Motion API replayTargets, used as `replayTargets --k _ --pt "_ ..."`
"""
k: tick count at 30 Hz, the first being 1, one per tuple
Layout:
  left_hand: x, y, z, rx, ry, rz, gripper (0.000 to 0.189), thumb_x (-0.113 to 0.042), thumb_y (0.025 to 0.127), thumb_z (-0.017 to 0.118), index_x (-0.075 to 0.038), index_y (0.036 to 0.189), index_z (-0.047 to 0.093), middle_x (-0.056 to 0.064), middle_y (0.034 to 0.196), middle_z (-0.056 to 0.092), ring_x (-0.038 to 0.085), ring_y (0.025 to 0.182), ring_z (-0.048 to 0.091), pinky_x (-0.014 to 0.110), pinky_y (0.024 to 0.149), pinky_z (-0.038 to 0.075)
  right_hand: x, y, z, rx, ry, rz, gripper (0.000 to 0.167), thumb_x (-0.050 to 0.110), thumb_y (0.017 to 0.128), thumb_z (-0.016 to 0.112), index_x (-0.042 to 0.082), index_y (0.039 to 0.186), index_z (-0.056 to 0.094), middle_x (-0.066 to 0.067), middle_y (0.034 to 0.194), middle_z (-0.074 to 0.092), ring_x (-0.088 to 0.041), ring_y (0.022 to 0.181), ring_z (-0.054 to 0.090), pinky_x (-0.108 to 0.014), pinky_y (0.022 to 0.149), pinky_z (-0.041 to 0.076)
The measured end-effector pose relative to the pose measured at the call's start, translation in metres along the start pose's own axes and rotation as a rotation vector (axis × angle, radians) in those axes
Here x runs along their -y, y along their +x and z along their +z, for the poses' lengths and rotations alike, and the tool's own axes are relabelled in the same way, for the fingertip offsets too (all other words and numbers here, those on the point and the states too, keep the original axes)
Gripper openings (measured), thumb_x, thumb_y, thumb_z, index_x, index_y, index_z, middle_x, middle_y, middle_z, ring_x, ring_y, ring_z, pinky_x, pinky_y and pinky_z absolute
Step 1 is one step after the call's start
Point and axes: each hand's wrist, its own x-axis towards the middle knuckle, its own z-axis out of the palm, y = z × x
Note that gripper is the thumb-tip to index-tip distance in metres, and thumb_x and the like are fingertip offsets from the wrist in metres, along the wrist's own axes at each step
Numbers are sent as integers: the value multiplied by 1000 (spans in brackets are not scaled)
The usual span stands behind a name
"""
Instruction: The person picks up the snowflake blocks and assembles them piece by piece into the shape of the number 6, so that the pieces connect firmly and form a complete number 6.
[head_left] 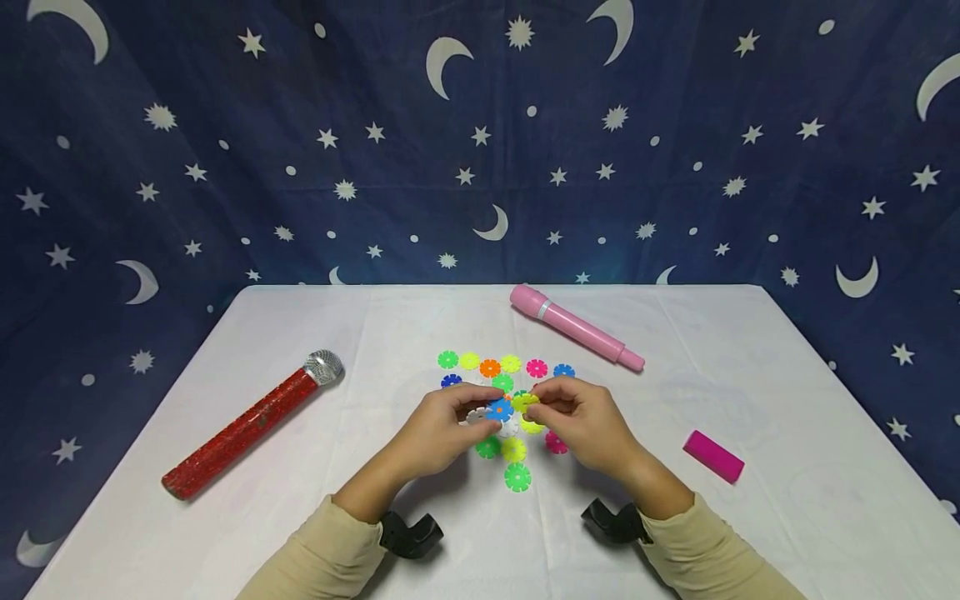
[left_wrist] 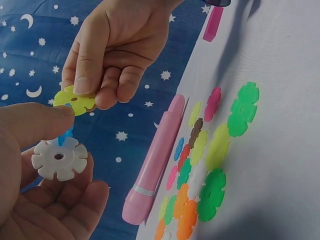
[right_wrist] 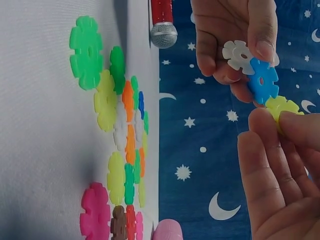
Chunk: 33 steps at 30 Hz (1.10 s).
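Observation:
Above the table, my left hand (head_left: 438,425) pinches a joined pair of notched plastic discs, a white one (left_wrist: 59,159) and a blue one (right_wrist: 263,81). The thumb lies over the blue disc near where it meets the white one. A yellow notched disc (left_wrist: 75,100) is pinched between thumb and fingers of my right hand (head_left: 592,427). Its edge meets the edge of the blue disc, at an angle to it. Below both hands, loose discs of the same kind are spread on the table, among them a green one (head_left: 517,477) nearest me and a pink one (head_left: 557,442).
A red microphone (head_left: 247,432) with a silver head lies at the left. Behind the discs is a pink microphone-shaped toy (head_left: 577,329). A magenta block (head_left: 714,457) lies at the right on the white-covered table (head_left: 795,517). A dark star-patterned cloth (head_left: 405,167) hangs behind.

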Motion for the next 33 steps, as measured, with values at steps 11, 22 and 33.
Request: replayTargets --k 11,22,33 --pt "0 -2 0 42 -36 14 34 -15 90 74 -4 122 70 4 119 69 21 112 64 35 98 49 -2 -3 8 4 30 -53 11 -3 86 76 -3 95 70 -8 86 72 -28 74 72 -26 54 53" --pt "-1 -2 5 -8 1 79 37 -12 89 75 -7 125 68 -2 118 66 17 105 63 36 90 52 -1 -2 8 4 27 -9 12 -2 85 76 -3 96 69 -10 86 73 -29 75 72 -28 54 54" --pt "-1 -3 -1 -34 21 38 42 -14 90 73 -8 131 64 -4 120 63 18 106 60 40 92 51 -1 4 -16 77 -108 70 25 7 87 78 -1 109 69 -11 103 71 -17 89 69 -28 82 56"
